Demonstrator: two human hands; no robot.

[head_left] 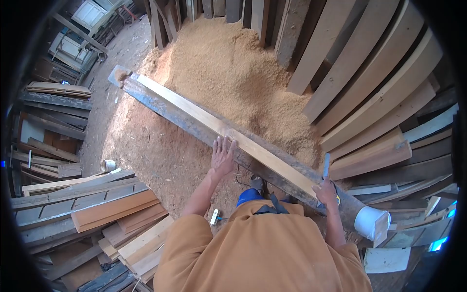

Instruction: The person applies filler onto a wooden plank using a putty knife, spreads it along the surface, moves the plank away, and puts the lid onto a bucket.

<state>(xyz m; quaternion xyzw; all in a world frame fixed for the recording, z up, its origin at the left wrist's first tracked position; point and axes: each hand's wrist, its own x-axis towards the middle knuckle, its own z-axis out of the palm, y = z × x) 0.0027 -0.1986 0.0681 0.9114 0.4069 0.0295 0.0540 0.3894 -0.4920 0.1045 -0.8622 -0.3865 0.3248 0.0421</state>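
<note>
A long, narrow pale wooden strip [262, 154] lies along a worn, blue-stained bench plank [168, 113] that runs diagonally across the view. My left hand [224, 158] rests palm down at the near edge of the strip around its middle, fingers stretched out. Towards the strip's right end, my right hand [326, 193] is closed around a slim blue tool [326, 164] pointing up and away from me; its kind is unclear. A finger of that hand reaches onto the strip. A small brown heap [121, 75] sits at the plank's far left end.
A large sawdust pile [224, 68] lies beyond the bench. Tall boards [357, 73] lean at the right. Stacked planks [112, 209] fill the lower left. A white bucket [372, 221] stands at the bench's right end. A small white block [215, 216] lies near my left elbow.
</note>
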